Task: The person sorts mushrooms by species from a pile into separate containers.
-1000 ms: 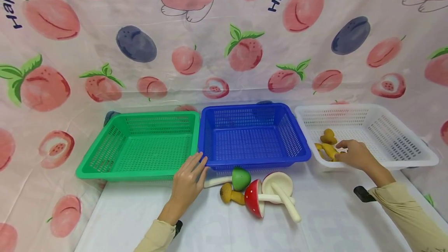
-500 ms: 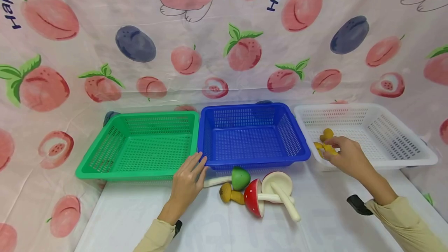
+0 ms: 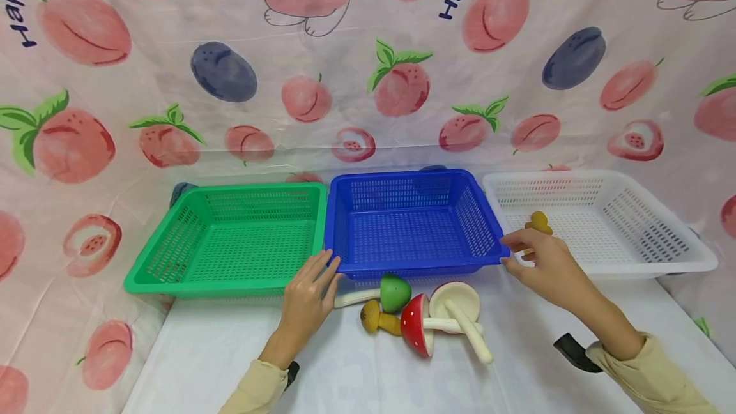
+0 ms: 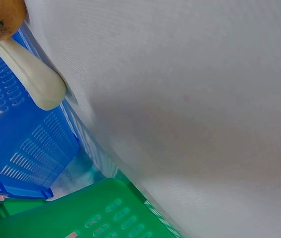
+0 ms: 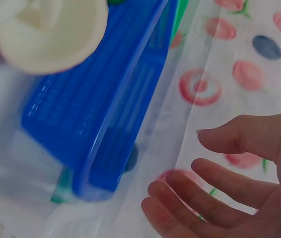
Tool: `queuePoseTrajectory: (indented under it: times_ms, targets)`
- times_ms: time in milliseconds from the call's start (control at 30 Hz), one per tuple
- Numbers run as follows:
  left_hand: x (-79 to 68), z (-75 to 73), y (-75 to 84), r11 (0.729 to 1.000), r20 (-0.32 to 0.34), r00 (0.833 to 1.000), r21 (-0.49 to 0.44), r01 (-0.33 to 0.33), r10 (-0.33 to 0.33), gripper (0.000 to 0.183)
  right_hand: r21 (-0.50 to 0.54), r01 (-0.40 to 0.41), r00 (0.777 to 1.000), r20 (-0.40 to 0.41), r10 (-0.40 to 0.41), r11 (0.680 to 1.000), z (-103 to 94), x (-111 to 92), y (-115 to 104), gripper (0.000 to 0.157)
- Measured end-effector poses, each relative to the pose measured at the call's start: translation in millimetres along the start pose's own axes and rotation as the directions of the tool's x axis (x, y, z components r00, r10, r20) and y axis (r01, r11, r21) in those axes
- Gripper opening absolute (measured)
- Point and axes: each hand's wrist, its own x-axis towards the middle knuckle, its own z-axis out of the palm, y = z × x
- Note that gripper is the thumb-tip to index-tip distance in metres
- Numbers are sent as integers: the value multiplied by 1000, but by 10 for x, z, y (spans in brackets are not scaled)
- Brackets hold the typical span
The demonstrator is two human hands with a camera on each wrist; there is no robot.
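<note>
Blue basket, slotted lattice; to its left, green basket, likewise slotted; to its right, white basket, slotted, with ochre-yellow mushroom; in front of it, green-capped mushroom, cream stem; brown-mottled mushroom, ochre stem; red-capped mushroom, white dots, cream stem; cream-undersided mushroom, red edge; beige sleeves; beneath it, white tablecloth; behind it, pale pink backdrop cloth, printed with coral-red fruit, slate-blue ovals, green leaves, navy lettering.

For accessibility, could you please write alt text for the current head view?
A person's right hand, empty, is by the near corners of a blue basket and a white basket; the left hand is where blue meets a green basket. Mushrooms lie in front.
</note>
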Motion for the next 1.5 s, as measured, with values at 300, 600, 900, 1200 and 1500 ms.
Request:
queuePoseTrajectory:
  times_ms: [300, 600, 900, 1200, 1500]
  targets:
    - [13, -12, 16, 1000, 1, 1000, 6, -3, 3, 32, 43, 82, 996, 35, -83, 996, 135, -42, -312, 25]
    - [12, -11, 10, 1000, 5, 1000, 6, 2, -2, 32, 69, 63, 992, 102, -70, 996, 256, -88, -539, 25]
    - [24, -25, 16, 1000, 7, 1000, 12, 3, -3, 32, 132, 77, 985, 144, -96, 988, 401, -128, -708, 26]
    - [15, -14, 11, 1000, 9, 1000, 14, 6, -6, 32, 175, 21, 971, 231, -62, 984, 561, -138, -882, 21]
    - [9, -14, 8, 1000, 14, 1000, 19, 5, -6, 32, 258, 18, 958, 274, -91, 966, 832, -178, -1040, 19]
